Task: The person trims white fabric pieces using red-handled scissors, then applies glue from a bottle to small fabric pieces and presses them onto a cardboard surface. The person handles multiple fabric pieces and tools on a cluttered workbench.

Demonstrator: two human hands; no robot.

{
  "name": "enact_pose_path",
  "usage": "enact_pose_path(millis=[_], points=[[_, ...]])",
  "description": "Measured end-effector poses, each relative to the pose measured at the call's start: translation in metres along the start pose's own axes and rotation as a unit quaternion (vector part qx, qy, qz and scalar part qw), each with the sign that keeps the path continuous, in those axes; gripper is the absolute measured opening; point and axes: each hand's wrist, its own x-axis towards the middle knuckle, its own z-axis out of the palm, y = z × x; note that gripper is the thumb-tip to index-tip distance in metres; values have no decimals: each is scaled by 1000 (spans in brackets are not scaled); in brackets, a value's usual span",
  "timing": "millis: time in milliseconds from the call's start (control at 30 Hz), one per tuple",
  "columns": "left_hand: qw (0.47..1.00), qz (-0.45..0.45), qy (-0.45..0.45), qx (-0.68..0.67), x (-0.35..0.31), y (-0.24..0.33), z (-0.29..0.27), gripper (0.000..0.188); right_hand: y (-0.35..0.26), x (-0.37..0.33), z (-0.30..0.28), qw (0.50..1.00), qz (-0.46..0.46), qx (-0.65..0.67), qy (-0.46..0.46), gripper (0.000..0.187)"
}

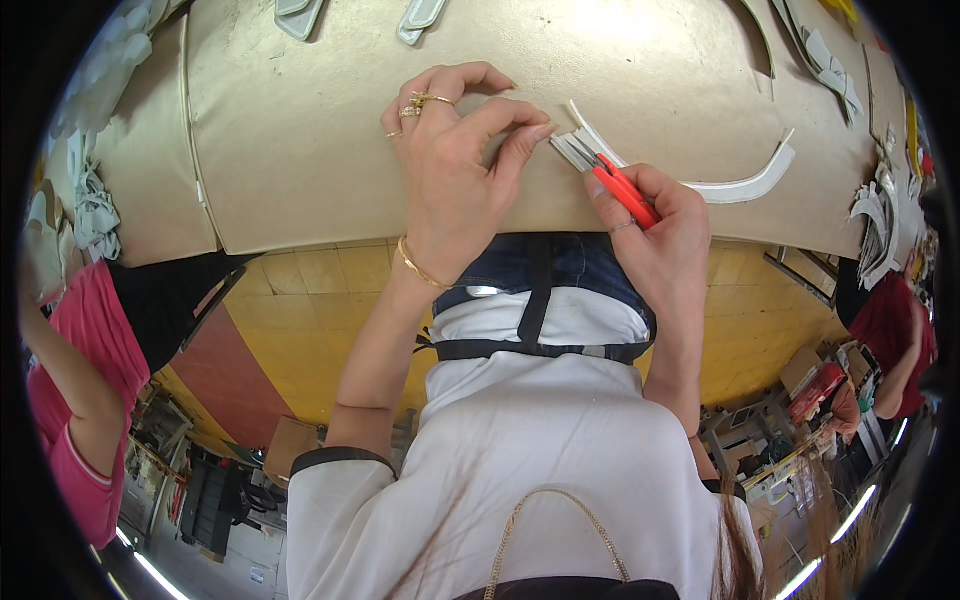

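My right hand (655,215) is closed around red-handled thread snips (622,192), their grey blades pointing up and left. A curved white strip (752,190) passes by this hand. Part of it lies behind the fingers, so I cannot tell how firmly it is held. Just left of the blades is a pale strip end (566,148). My left hand (450,150), with rings and a bracelet, has thumb and forefinger pinched together beside that end. Whatever is between those fingertips is too small to make out. Its other fingers are bent over the table.
The beige-covered table (310,130) has a seam at left. Pale flat pieces (298,18) lie at the far edge, and bundles of strips (880,225) hang at right. White material (110,60) is heaped at far left. A person in pink (95,350) stands at left, another in dark red at right.
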Motion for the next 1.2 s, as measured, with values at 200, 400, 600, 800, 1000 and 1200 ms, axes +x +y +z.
enact_pose_path(millis=[200, 400, 600, 800, 1000, 1200], points=[[1000, -22, 4, -15, 1, 2, 0, 6, -1, -1, -3, 999, 9, 22, -32, 19], [1000, -21, 18, 0, 1, 3, 3, 7, 0, -2, -2, 998, -23, 38, -41, 15], [1000, -22, 8, -9, 1, 1, 1, 7, 0, 2, -3, 1000, 1, 17, -26, 13], [1000, -12, 9, 13, 0, 1, 2, 8, -3, 1, 2, 1000, 4, 1, 7, 21], [1000, -14, 14, 13, -1, 1, 3, 8, -4, 1, 3, 1000, 2, -5, 12, 21], [1000, -14, 14, 15, 0, 2, 3, 9, -5, 2, 4, 1000, 2, -16, 18, 22]])
